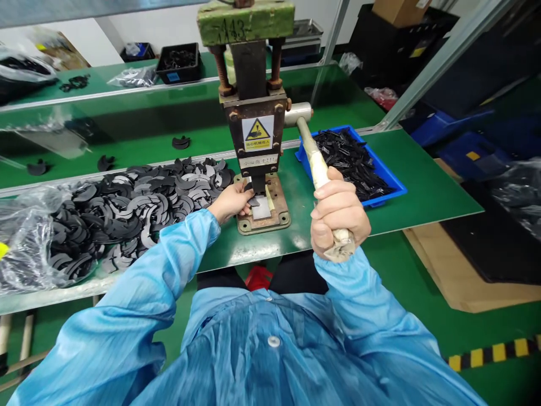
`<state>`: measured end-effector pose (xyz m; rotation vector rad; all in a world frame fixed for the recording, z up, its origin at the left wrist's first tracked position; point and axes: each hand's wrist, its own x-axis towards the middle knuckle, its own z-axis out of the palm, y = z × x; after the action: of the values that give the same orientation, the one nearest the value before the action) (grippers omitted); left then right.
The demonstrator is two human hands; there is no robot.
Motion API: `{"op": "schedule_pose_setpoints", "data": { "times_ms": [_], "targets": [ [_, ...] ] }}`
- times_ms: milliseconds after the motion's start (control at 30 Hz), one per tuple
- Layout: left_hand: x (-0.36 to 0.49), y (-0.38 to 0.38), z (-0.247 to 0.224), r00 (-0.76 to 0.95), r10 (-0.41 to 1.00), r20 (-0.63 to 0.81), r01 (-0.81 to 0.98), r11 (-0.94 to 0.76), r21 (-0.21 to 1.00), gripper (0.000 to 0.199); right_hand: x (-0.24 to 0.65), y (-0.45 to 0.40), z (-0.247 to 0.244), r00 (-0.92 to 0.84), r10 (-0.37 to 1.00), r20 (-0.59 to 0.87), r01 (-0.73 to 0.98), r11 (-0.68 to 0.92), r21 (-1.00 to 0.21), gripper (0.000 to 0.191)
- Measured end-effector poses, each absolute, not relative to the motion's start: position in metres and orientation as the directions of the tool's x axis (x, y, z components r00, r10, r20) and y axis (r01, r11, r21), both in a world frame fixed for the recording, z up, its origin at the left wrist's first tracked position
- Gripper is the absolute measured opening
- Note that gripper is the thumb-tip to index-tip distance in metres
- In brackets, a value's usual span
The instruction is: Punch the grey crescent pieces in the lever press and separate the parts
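Green bench [426, 192], rusty metal press [253, 107]: right fingers [337, 200] encircle its pale lever [318, 168]; under the press, left fingers [243, 197] pinch a flat dark piece [253, 201], probably light, best edge-held.

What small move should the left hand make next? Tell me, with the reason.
Probably draw the left hand back from the press before working the lever: it holds a dark piece close to the ram, the right hand grips the lever, and a hand-warning sign marks the press.
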<state>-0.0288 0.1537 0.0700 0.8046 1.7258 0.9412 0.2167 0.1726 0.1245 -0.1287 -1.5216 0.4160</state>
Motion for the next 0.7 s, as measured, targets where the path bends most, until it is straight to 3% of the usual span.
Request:
{"op": "schedule_pose_setpoints", "data": {
  "times_ms": [100,233,333,500,700],
  "targets": [
    [-0.017,0.144,0.07,-0.36,0.863,-0.354,0.177,0.435,0.883,0.024,0.218,0.175,0.126,-0.028,0.311,0.95,-0.181,0.933,-0.31,0.023],
    [0.004,0.099,0.061,-0.305,0.948,0.087,0.473,0.072,0.878,0.027,0.219,0.177,0.127,-0.023,0.298,0.954,-0.194,0.935,-0.297,0.026],
    [0.007,0.053,0.051,-0.19,0.946,0.263,0.615,-0.094,0.783,0.031,0.217,0.177,0.126,-0.004,0.3,0.954,-0.204,0.934,-0.294,0.027],
    [-0.04,0.013,0.045,-0.268,0.91,0.317,0.816,0.04,0.576,0.028,0.211,0.177,0.126,0.042,0.317,0.947,-0.218,0.928,-0.301,0.028],
    [-0.081,0.032,0.047,-0.178,0.947,0.266,0.957,0.104,0.27,0.034,0.21,0.177,0.127,0.047,0.31,0.95,-0.204,0.934,-0.294,0.029]
  ]
}}
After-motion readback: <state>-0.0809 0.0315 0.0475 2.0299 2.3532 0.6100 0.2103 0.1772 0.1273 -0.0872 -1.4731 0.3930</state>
